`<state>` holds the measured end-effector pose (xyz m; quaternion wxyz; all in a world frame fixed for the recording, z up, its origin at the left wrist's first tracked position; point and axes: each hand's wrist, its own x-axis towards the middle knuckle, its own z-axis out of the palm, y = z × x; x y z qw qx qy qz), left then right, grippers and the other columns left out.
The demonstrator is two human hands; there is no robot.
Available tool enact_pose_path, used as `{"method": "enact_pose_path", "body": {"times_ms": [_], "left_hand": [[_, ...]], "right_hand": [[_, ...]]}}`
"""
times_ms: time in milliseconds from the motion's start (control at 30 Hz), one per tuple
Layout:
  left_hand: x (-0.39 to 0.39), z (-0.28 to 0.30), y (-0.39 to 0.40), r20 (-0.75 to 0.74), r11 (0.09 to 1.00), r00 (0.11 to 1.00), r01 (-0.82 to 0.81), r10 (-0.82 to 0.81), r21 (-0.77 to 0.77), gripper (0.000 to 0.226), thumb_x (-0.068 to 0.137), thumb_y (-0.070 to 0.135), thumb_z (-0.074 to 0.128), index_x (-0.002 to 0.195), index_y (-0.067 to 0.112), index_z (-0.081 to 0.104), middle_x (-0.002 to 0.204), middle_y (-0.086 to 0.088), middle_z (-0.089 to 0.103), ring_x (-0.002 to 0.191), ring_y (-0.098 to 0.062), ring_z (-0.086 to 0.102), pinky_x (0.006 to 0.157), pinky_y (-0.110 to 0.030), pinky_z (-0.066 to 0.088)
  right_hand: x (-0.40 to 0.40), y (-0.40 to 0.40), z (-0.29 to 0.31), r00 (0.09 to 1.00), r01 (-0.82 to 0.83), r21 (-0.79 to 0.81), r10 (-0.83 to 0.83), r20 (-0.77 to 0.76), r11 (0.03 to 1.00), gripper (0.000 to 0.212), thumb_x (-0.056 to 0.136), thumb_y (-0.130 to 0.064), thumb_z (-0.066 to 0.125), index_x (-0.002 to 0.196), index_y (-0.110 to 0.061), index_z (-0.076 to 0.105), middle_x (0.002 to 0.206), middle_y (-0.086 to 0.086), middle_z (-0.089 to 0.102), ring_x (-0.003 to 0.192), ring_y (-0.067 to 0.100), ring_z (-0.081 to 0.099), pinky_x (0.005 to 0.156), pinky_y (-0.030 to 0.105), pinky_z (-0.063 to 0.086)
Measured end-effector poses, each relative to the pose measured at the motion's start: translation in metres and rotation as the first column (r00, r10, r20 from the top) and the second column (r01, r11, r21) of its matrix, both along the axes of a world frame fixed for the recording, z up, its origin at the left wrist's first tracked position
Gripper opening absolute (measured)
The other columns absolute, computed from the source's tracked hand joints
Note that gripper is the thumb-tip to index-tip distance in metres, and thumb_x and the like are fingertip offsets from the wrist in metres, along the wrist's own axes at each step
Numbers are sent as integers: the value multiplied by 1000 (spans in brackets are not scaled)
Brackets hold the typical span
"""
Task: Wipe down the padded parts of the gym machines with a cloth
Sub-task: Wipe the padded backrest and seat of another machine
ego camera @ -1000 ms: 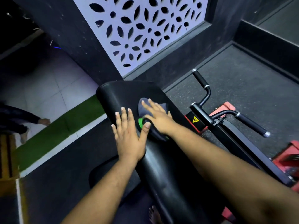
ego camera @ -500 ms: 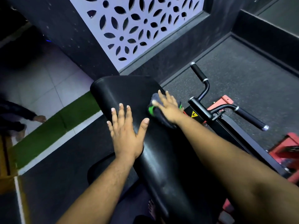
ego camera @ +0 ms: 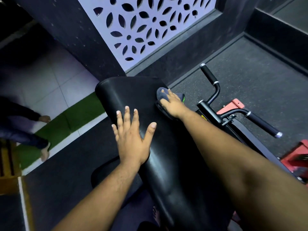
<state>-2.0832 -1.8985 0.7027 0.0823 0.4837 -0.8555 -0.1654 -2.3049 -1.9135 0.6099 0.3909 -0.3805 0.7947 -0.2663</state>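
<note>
- The left hand (ego camera: 131, 139) lies flat on the black pad (ego camera: 133, 94), fingers straight and spread, thumb out to the side — holding nothing.
- The right hand (ego camera: 173, 104) presses a cloth (ego camera: 162, 94) onto the pad's far right edge; its fingers lie fairly straight over the cloth, though whether the fingertips curl into the fabric I cannot tell.
- The cloth is one bunched, soft, grey-blue piece with a bright green bit (ego camera: 183, 98) showing at the little-finger side; it sticks out beyond the fingertips.
- The pad is one long, smooth, glossy cushion with rounded corners, running from beyond both hands' fingertips back under the forearms.
- Right of the right hand stand two handles (ego camera: 262, 124) — black textured grips with silvery end caps on bent black tubing.
- Red metal frame parts (ego camera: 236, 104) show past the handles, on speckled dark rubber flooring (ego camera: 250, 72).
- Beyond the fingertips, a pale wall panel (ego camera: 150, 22) has leaf-shaped cutouts.
- Far left of the left hand, another person's legs (ego camera: 25, 130) stand beside a green strip (ego camera: 75, 117).
</note>
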Motion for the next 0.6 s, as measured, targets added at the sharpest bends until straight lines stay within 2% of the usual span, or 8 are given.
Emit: {"method": "enact_pose_path", "body": {"times_ms": [133, 200, 267, 333, 400, 467, 533, 600], "left_hand": [[-1, 1, -1, 1, 1000, 1000, 2, -2, 5, 99, 86, 88, 10, 161, 24, 26, 171, 6, 2, 156, -14, -15, 126, -55, 0], [-1, 1, -1, -1, 1000, 1000, 0, 0, 5, 100, 86, 88, 10, 161, 24, 26, 171, 6, 3, 156, -15, -15, 127, -55, 0], [-2, 2, -1, -1, 1000, 1000, -1, 1, -1, 100, 86, 88, 9, 161, 24, 26, 171, 6, 3, 156, -15, -15, 127, -55, 0], [-1, 1, 0, 1, 1000, 1000, -2, 2, -2, 100, 86, 88, 9, 161, 24, 26, 171, 6, 3, 156, -14, -16, 127, -54, 0], [-1, -1, 0, -3, 1000, 1000, -5, 5, -4, 99, 87, 88, 10, 161, 24, 27, 171, 6, 3, 156, -14, -16, 127, -54, -1], [0, -2, 0, -6, 1000, 1000, -8, 7, -14, 98, 87, 87, 10, 160, 24, 27, 171, 6, 4, 156, -14, -15, 127, -54, 0], [1, -1, 0, -9, 1000, 1000, 8, -8, -9, 99, 88, 87, 10, 161, 23, 26, 171, 6, 4, 156, -14, -14, 126, -55, 1], [1, -1, -1, -31, 1000, 1000, 5, -5, 5, 100, 87, 87, 10, 161, 22, 23, 171, 6, 4, 157, -14, -13, 126, -55, 1]], "right_hand": [[10, 80, 10, 996, -85, -120, 87, 5, 989, 67, 103, -19, 54, 159, -10, 19, 168, 11, 12, 157, 24, 10, 123, 25, 4], [19, 111, 9, 997, -80, -134, 80, -4, 988, 70, 101, -15, 56, 159, -9, 18, 168, 11, 12, 156, 23, 10, 122, 24, 5], [19, 101, 4, 999, -48, -136, 49, 2, 990, 69, 102, -17, 54, 160, -17, 18, 169, 9, 8, 157, 24, 5, 126, 31, 5], [10, 57, 0, 999, -42, -121, 40, -16, 992, 64, 104, -25, 49, 161, -24, 20, 170, 7, 5, 157, 25, 1, 127, 43, 7], [-5, 3, -8, 999, -28, -76, 25, -36, 997, 62, 103, -35, 45, 160, -27, 24, 170, 10, 8, 157, 28, 6, 125, 50, 12], [-17, -35, -14, 997, -6, -4, 6, -79, 1000, 74, 91, -51, 36, 160, -29, 24, 169, 12, 13, 155, 30, 14, 123, 54, 18], [-21, -36, -20, 995, -13, 24, 16, -101, 1000, 84, 81, -55, 28, 160, -29, 23, 169, 10, 16, 155, 29, 17, 122, 56, 18], [-14, -1, -17, 995, -66, -35, 63, -77, 997, 74, 90, -50, 36, 159, -25, 28, 168, 8, 20, 155, 28, 18, 124, 53, 16]]}}
